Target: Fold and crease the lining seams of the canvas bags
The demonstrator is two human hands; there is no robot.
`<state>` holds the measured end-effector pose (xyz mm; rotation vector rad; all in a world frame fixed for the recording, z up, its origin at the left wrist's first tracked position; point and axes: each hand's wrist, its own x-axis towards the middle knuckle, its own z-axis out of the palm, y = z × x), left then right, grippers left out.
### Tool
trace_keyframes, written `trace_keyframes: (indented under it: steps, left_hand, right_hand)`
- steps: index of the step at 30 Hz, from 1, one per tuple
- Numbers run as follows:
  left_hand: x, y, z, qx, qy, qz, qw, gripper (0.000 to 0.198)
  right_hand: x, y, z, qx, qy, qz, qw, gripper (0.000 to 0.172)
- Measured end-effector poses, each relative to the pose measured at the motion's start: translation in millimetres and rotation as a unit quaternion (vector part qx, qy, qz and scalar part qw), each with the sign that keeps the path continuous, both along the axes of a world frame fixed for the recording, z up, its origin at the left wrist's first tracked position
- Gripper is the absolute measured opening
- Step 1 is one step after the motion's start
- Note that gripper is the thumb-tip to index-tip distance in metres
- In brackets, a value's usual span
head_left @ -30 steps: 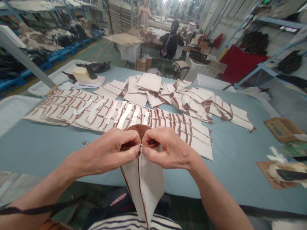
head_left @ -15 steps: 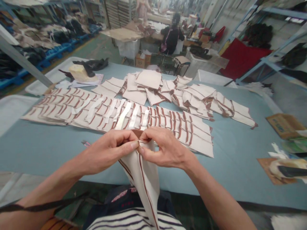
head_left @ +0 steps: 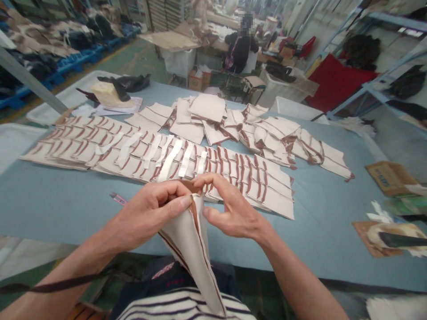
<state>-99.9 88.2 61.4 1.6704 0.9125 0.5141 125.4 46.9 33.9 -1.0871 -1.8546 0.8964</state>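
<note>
A cream cloth pouch (head_left: 188, 242) with brown trim hangs down toward my lap over the table's near edge. My left hand (head_left: 151, 213) pinches its top edge between thumb and fingers. My right hand (head_left: 230, 209) touches the same top corner with its fingertips, thumb drawn apart from them. Behind my hands a long overlapping row of the same cream pieces (head_left: 133, 153) with brown stripes lies on the blue table (head_left: 333, 213), some with white strips on them.
A loose heap of cream pieces (head_left: 253, 129) lies further back. A small pink tool (head_left: 117, 198) rests left of my hands. Cardboard and paper scraps (head_left: 390, 178) sit at the right. White trays (head_left: 53, 109) stand at the left. Beyond the table a person (head_left: 240, 46) sits.
The pouch's brown opening, held wide by both hands a second ago, is now closed flat. My right thumb has come off the cloth, and the pouch has tilted left.
</note>
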Motion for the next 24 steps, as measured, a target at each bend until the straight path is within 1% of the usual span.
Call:
trace_keyframes:
  steps: [1, 5, 7, 9, 10, 11, 14, 15, 16, 20, 22, 24]
  left_hand:
    - [0.0, -0.1, 0.6, 0.006, -0.004, 0.003, 1.0, 0.034]
    - [2.8, -2.0, 1.7, 0.023, -0.007, 0.021, 0.999, 0.032]
    - [4.8, -3.8, 0.6, 0.035, -0.007, 0.033, 0.999, 0.032]
    - [5.8, -5.4, -1.9, 0.046, -0.01, 0.037, 0.998, 0.03]
    - [5.8, -6.0, -3.7, 0.054, -0.012, 0.038, 0.998, 0.03]
    - [5.4, -6.4, -5.8, 0.063, -0.012, 0.038, 0.997, 0.029]
    - [2.1, -6.7, -12.8, 0.091, -0.015, 0.044, 0.995, 0.027]
    - [0.5, -6.4, -14.9, 0.093, -0.015, 0.043, 0.995, 0.026]
    - [-1.1, -5.7, -16.6, 0.089, -0.015, 0.039, 0.995, 0.025]
    - [-6.9, 1.0, -18.3, 0.073, -0.016, 0.014, 0.997, 0.025]
    - [-9.0, 6.2, -16.9, 0.071, -0.019, -0.005, 0.997, 0.026]
    - [-10.7, 10.8, -15.1, 0.06, -0.017, -0.03, 0.998, 0.027]
  right_hand:
    - [1.3, 0.0, 2.3, 0.008, 0.012, -0.005, 1.0, 0.034]
    - [-5.8, -1.1, 9.6, 0.029, 0.021, -0.066, 0.997, 0.018]
    - [-14.5, -3.9, 8.5, 0.026, 0.008, -0.091, 0.995, 0.015]
    - [-22.4, -9.1, 3.5, 0.012, 0.011, -0.095, 0.995, 0.017]
    - [-25.0, -12.5, 0.0, 0.007, 0.016, -0.092, 0.996, 0.023]
    - [-26.3, -16.2, -3.8, 0.005, 0.018, -0.085, 0.996, 0.033]
    - [-21.5, -25.2, -13.6, -0.01, 0.004, -0.042, 0.999, 0.066]
    - [-17.4, -26.5, -15.5, -0.021, 0.005, -0.029, 0.999, 0.072]
    - [-12.4, -26.6, -16.6, -0.03, 0.013, -0.025, 0.999, 0.074]
    - [4.8, -15.3, -16.4, -0.004, 0.065, -0.049, 0.997, 0.066]
    - [6.1, -5.6, -16.3, 0.006, 0.068, -0.035, 0.997, 0.06]
    - [1.6, 4.2, -17.5, 0.015, 0.065, -0.006, 0.998, 0.055]
